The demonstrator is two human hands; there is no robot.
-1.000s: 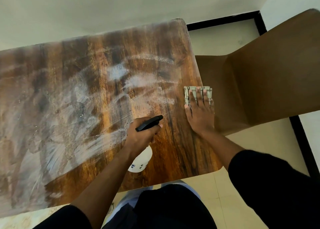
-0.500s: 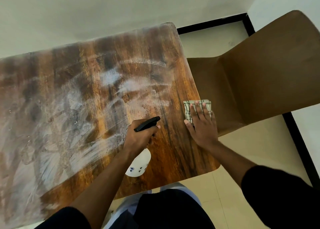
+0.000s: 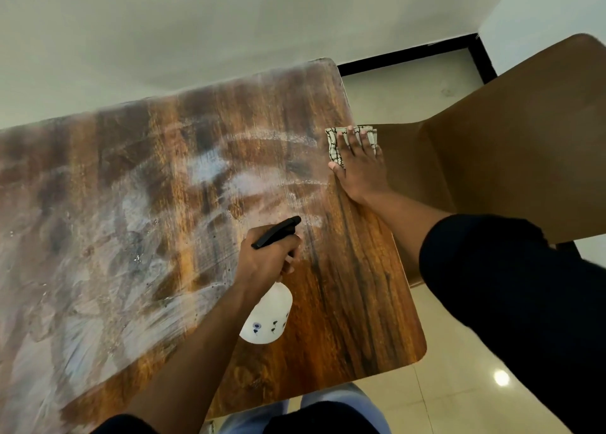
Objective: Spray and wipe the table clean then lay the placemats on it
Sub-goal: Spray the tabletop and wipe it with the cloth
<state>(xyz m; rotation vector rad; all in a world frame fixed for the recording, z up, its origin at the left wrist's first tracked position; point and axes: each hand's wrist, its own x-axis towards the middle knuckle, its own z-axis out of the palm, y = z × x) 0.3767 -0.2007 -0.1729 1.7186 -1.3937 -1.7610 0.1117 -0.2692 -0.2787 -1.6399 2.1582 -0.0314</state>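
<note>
Wood-grain table point(image 3: 344, 302) filling most of the head view, its glossy brown top streaked with pale, cloudy smears across the left and middle. The near right corner is showing clean, dark grain.

The left hand point(image 3: 265, 259) is gripping the neck of a spray bottle point(image 3: 267, 315), fingers curled round it below the black trigger head point(image 3: 277, 232). The bottle is hanging over the near right part of the table, its long axis running from the black head, farther from the person, down to the white rounded body nearer the near edge. The nozzle is pointing toward the far right corner of the table. Small dark marks, perhaps a printed motif, are showing on the white body; they are too small to read as writing, and no brand is legible.

The right hand point(image 3: 359, 167) is pressing flat on a folded cloth point(image 3: 334, 148) at the right edge of the table, toward the far right corner. Its fingers are lying straight and slightly spread over the cloth, pointing toward the far edge. The cloth is pale with thin dark lines and is sticking out beyond the fingertips and to the left of the hand; part of it is overhanging the table edge.

A brown chair point(image 3: 508, 158) is standing just beside the right edge of the table, its seat partly tucked under it. Both forearms are bare below black sleeves point(image 3: 498, 286). Glossy cream floor tiles point(image 3: 459, 384) are showing beyond the near right corner.
</note>
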